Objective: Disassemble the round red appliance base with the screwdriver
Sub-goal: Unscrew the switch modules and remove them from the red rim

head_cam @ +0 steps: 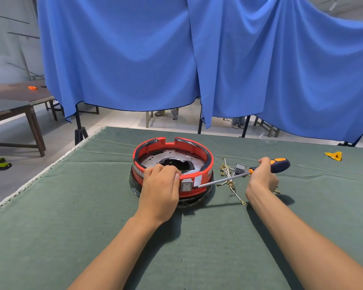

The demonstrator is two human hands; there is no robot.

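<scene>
Green cloth [71, 227], left hand [159, 189] gripping red base [205, 158], right hand [262, 176] holding screwdriver [224, 180]

Very little can be read here. The grey rocker switch [186, 185] set in the wall of the red base [197, 143], just right of the left hand's [159, 191] fingertips, bears small on/off marks (they look like "I" and "O", though they are faint). A band of pale print runs along the base's wall just left of that hand, too small to make out.
</scene>
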